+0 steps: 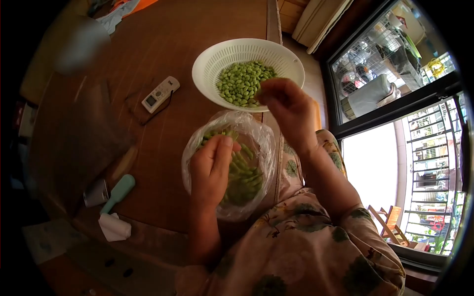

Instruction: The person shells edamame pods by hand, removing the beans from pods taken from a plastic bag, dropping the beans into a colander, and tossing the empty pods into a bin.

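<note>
A white plastic colander (207, 74) holds a heap of shelled green beans (242, 81). Over its near right rim, my right hand (289, 106) has its fingers curled together, tips slightly blurred; whatever they pinch cannot be made out. Closer to me sits a clear plastic bag (264, 143), its mouth spread wide, with green bean pods (244, 180) inside. My left hand (212, 167) is above the left part of this bag, fingers folded and thumb pressed on top. The inside of that grip is hidden from view.
On the brown table (163, 49) lies a white remote control (160, 93) with a dark cord. A teal-handled object (118, 192) and a crumpled white tissue (115, 228) are at the lower left. A glass window (390, 59) stands to the right.
</note>
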Available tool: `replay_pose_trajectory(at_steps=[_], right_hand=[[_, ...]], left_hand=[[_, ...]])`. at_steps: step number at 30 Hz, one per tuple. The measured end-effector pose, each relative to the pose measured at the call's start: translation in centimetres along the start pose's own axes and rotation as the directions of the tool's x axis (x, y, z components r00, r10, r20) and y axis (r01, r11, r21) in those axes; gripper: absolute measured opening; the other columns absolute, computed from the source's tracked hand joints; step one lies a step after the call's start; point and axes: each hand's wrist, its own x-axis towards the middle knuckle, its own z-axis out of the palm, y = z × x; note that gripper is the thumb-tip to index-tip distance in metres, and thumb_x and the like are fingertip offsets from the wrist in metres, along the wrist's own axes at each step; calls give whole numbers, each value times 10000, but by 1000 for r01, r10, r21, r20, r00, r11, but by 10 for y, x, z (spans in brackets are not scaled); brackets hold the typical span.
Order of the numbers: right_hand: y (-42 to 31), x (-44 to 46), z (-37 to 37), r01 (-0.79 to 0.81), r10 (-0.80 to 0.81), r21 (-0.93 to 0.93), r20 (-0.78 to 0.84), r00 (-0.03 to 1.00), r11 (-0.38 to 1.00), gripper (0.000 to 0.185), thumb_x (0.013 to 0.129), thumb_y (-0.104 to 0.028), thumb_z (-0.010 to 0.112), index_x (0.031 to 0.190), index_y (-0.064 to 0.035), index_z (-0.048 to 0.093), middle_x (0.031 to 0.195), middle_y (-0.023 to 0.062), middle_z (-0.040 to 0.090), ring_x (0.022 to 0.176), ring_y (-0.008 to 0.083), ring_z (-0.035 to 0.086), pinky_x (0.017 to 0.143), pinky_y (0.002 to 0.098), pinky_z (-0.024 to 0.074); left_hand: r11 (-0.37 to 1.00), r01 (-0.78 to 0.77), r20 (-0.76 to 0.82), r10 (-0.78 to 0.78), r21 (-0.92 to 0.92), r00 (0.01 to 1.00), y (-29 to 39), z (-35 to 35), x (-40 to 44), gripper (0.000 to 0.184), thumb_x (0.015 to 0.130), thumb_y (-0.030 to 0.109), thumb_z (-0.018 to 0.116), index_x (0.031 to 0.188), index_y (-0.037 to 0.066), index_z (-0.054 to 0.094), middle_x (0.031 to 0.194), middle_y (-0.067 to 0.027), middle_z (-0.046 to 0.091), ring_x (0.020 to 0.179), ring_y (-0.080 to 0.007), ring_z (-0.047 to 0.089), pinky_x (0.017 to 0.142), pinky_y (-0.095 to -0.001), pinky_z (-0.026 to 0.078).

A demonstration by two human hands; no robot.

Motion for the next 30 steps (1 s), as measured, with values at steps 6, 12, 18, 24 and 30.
replay_pose_trajectory(at_steps=[6, 12, 18, 24, 30], right_hand=[[10, 7, -23, 85, -99, -234, -48, 994, 969, 210, 882, 54, 538, 1076, 19, 610, 950, 64, 671, 870, 140, 644, 828, 264, 513], [-19, -35, 2, -380, 344, 9, 405, 847, 925, 187, 933, -68, 590, 1103, 7, 613, 979, 30, 642, 893, 99, 589, 810, 244, 483], [-13, -39, 5, -479, 385, 180, 390, 836, 859, 194, 933, -97, 622, 1105, -8, 608, 985, -2, 643, 880, 73, 574, 790, 232, 473], [-13, -38, 9, -432, 258, 343, 450, 855, 834, 125, 950, -101, 573, 1016, 3, 595, 875, 56, 663, 640, 58, 568, 526, 176, 431], [-34, -35, 8, -534, 373, 283, 465, 803, 796, 123, 917, -61, 588, 1029, -13, 610, 864, 5, 614, 723, 60, 546, 630, 198, 429]], left_hand=[[996, -40, 49, 44, -82, 998, -3, 4, 0, 255, 1008, 213, 497, 919, 1, 608, 682, 61, 434, 613, -24, 354, 551, -199, 304], [992, -129, 82, 128, 0, 988, -4, 8, 0, 181, 978, 145, 543, 1046, -15, 595, 847, -51, 639, 749, -88, 558, 674, -251, 450], [990, -134, 101, 139, -46, 985, -1, 5, 0, 158, 964, 102, 556, 1052, -19, 604, 884, -67, 655, 782, -102, 580, 708, -255, 464], [995, -66, 68, 71, -70, 995, 2, 3, -1, 200, 993, 144, 508, 997, -20, 622, 761, -17, 607, 673, -69, 515, 608, -232, 418], [991, 7, 191, 19, -134, 981, 1, 0, -1, 295, 1031, 223, 445, 1064, -9, 624, 729, 31, 512, 638, -47, 405, 575, -205, 341]])
